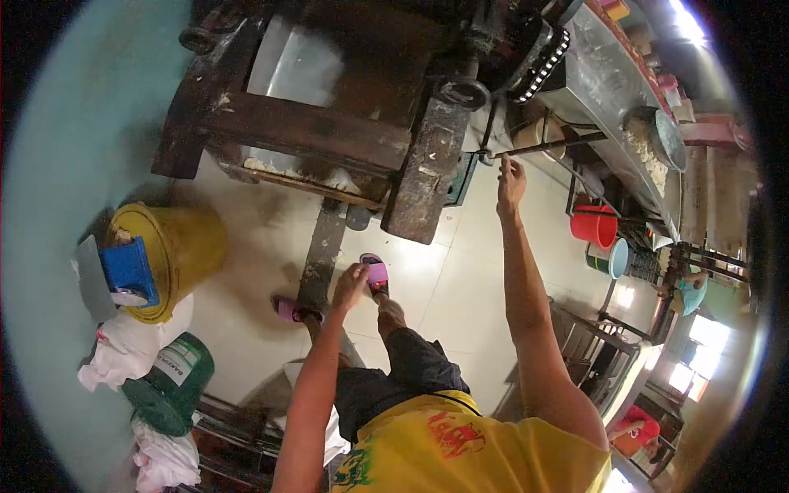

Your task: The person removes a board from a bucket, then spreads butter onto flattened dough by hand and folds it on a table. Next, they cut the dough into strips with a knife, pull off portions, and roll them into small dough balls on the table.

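Observation:
My right hand point(511, 187) reaches forward, fingers partly stretched, with its fingertips right at the end of a dark metal rod point(542, 148) beside the machine. Lower down and nearer my body, my left hand point(351, 287) hangs over the floor above my pink sandal point(374, 269); its fingers are loosely bent and nothing shows in them. Ahead of both hands stands a big dark machine point(308, 127) with a heavy frame. Pale, dough-like scraps point(341, 179) and white dust lie on its lower tray point(288, 177). A round handwheel point(462, 93) sits on its right side.
On the left are a yellow bin point(193, 251) with a blue scoop-like thing point(131, 271), white sacks point(136, 349) and a green bucket point(177, 378). To the right, a metal table point(604, 70) bears a bowl point(667, 140); red point(593, 226) and teal buckets stand below. Other people are farther right.

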The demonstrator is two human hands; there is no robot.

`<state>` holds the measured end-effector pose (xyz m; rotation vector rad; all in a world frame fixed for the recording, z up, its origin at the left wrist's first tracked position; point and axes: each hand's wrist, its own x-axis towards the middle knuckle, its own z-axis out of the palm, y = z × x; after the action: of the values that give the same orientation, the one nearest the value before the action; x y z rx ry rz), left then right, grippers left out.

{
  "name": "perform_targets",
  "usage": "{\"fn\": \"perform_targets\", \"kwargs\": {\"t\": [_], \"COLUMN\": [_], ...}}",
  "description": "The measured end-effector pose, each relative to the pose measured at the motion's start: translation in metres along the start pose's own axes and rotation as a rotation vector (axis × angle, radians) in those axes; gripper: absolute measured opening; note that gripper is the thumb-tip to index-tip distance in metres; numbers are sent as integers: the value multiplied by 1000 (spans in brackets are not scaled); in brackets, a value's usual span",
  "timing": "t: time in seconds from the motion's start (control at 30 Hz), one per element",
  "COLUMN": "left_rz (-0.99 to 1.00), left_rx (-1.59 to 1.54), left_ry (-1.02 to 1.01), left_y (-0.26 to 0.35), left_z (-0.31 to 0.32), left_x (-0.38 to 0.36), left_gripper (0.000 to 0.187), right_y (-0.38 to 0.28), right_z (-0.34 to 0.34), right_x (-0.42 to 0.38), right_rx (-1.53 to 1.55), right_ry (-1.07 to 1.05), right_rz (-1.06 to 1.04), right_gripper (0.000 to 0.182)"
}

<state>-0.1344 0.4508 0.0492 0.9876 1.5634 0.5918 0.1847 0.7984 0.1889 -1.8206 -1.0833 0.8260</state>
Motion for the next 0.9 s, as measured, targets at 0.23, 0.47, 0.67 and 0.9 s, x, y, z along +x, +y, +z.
{"fn": "perform_targets", "kwargs": {"t": [0.23, 0.47, 0.67, 0.9], "left_rz": [485, 426, -392, 89], "left_rx": [598, 747, 464, 291], "left_ry": [273, 80, -133, 197], "left_y": [-65, -155, -157, -127], "left_z": [-12, -22, -27, -34], "left_x": [-31, -132, -159, -90], "left_gripper": [30, 22, 41, 45], "right_y": [57, 96, -23, 46], "right_z": [0, -55, 8, -31], "right_x": [44, -3, 17, 5], "right_rx": [-703, -515, -235, -1016], "right_ry": [95, -127, -152, 9], "right_rz": [-216, 123, -31, -131], "right_gripper": [59, 61, 70, 61]}}
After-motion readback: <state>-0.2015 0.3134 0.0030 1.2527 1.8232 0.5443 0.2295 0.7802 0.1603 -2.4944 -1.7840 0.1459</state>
